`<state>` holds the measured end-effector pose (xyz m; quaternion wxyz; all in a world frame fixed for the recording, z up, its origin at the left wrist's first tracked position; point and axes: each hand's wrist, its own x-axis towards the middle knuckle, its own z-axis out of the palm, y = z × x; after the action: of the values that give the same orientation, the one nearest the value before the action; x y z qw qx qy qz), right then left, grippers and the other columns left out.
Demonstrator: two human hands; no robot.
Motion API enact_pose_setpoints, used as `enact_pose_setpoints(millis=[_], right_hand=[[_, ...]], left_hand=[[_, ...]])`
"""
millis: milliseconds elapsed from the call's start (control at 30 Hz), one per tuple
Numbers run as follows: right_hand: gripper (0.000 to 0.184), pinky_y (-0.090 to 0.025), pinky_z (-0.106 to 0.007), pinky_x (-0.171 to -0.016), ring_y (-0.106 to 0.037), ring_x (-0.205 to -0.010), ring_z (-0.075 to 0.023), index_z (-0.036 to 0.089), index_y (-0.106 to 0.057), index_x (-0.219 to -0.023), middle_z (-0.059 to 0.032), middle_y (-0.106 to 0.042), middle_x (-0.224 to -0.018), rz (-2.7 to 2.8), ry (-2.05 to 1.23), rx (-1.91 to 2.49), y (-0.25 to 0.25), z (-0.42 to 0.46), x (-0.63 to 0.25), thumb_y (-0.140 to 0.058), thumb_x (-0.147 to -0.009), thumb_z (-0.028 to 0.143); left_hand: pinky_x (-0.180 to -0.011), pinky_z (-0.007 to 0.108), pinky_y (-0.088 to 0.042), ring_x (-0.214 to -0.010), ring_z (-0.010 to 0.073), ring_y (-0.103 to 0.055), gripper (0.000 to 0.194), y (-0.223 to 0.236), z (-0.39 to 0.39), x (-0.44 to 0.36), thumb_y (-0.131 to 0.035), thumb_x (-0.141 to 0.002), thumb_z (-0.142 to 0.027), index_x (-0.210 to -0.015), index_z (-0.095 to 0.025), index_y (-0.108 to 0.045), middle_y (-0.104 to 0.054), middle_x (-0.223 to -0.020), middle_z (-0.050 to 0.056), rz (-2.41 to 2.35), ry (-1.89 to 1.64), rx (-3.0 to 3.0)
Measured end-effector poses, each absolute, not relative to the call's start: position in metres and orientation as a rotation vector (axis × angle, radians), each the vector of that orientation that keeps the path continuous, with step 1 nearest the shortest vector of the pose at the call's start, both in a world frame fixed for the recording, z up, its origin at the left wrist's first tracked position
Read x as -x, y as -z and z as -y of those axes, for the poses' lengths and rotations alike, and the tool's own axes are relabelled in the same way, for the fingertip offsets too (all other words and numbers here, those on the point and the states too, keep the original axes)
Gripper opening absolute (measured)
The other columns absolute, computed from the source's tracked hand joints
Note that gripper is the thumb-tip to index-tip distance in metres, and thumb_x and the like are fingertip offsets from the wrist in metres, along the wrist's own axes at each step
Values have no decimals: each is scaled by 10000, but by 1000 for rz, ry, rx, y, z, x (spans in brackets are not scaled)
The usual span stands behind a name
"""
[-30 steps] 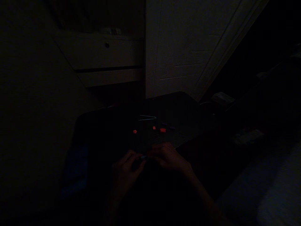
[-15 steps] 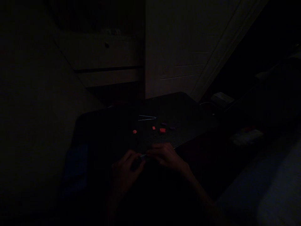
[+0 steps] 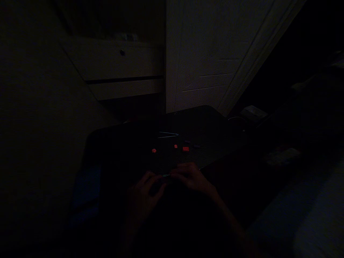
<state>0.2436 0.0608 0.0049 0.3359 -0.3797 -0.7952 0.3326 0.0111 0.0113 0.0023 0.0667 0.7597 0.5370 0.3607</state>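
Grip: the left hand and the right hand both appear to grasp one slim pale-green piece, its left end at the left fingertips and its right end at the right; the lower contact is lost in shadow; the two-ended hold would presumably steady so small a piece and let one hand work against the other.

Position: the piece lies between the hands, over the near part of the dark table; whether it also rests on the tabletop cannot be told.

Beyond the hands: an orange-red piece sits to the left, a small red block near the middle, and a larger red block just right of that; they lie apart from one another, probably so that each can be picked up singly; two dark pieces lie further right, barely legible.

Farther back: a thin V-shaped tool, seemingly tweezers, lies with its arms spread leftward; its place suggests it is set aside within reach, leaving both hands free.
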Motion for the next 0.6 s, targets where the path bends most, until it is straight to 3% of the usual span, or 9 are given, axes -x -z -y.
enact_pose_setpoints(millis=[300, 433, 600], right_hand=[[401, -462, -271, -675, -673, -706, -161, 189, -864, -1040, -46, -755, -797, 2106, -839, 945, -5, -62, -244, -599, -1106, 482], [411, -455, -268, -661, -668, -701, -160, 180, -865, -1040, -52, -756, -802, 2081, -849, 928, -4, -61, -245, -607, -1100, 493], [343, -425, -261, -641, -648, -675, -143, 177, -864, -1042, -39, -745, -806, 2139, -887, 906, -8, -61, -248, -627, -1096, 420]], left_hand=[[-662, 246, -578, -768, 146, -774, 117, 4, -11, -9, -677, -1009, -352, -1023, -277, -765, -765, -957, -22, -1594, -1091, -2284], [-751, 284, -615, -852, 186, -792, 132, 4, -10, -8, -733, -971, -367, -1052, -268, -769, -770, -997, 7, -1589, -1127, -2265], [-768, 293, -641, -881, 207, -803, 117, 5, -9, -7, -751, -957, -359, -1025, -269, -781, -782, -982, 19, -1570, -1169, -2247]])
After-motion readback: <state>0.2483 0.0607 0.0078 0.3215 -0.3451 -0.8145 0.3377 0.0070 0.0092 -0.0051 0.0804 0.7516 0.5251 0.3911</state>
